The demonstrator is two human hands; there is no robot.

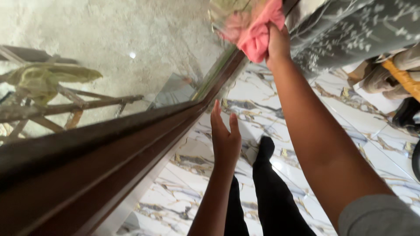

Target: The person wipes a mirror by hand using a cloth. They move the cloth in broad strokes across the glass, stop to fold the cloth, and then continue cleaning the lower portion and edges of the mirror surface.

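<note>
My right hand (278,43) is raised and grips a pink cloth (258,31), pressing it against the glass pane (131,48) near the dark brown window frame (144,131). The cloth's reflection shows blurred in the glass. My left hand (225,139) hangs lower, fingers apart, holding nothing, close to the frame's edge without clearly touching it. My legs in black trousers (267,192) stand below on the floor.
White marble-patterned floor tiles (332,105) lie underfoot. A grey curtain with a leaf pattern (350,30) hangs at the upper right. Beige and yellow items (396,76) sit at the right edge. Through the glass, wooden poles and a yellowish cloth (43,78) show outside.
</note>
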